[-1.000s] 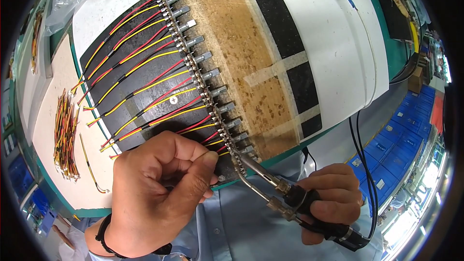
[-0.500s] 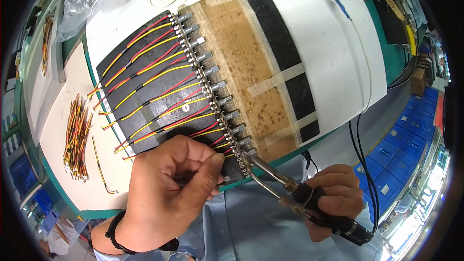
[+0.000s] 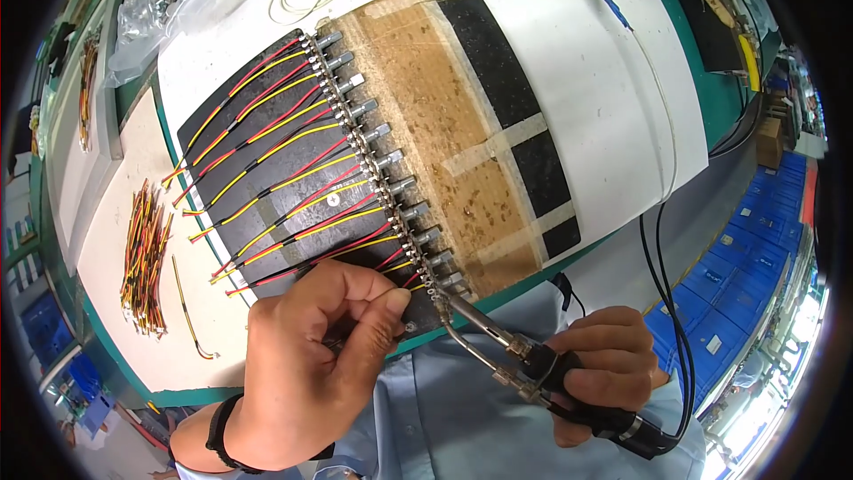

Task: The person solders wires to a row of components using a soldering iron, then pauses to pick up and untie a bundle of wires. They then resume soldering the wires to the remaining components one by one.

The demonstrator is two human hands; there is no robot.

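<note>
My left hand (image 3: 313, 347) is closed in a pinch around a thin wire; a short red-and-yellow end (image 3: 414, 281) shows by the thumb, at the near end of a row of metal connectors (image 3: 389, 160). My right hand (image 3: 613, 364) grips the black handle of a soldering iron (image 3: 551, 368). A thin bent metal tube (image 3: 473, 350) runs beside its shaft. The iron's tip meets the row's near end, close to my left fingertips. Several red and yellow wires (image 3: 293, 171) fan out leftward from the row over a black board (image 3: 306, 253).
Bundled wires (image 3: 144, 262) and one loose wire (image 3: 185, 307) lie at left on a pale sheet (image 3: 102, 280). A wooden strip (image 3: 418, 80) backs the connectors. At far left is a bag of metal parts (image 3: 169, 0). Black cables (image 3: 662, 276) trail from the iron; blue bins (image 3: 746, 231) stand at right.
The iron and right hand have shifted slightly left, and the tip has come closer to my left fingertips. The board appears slightly shifted in view. My left hand keeps its pinch.
</note>
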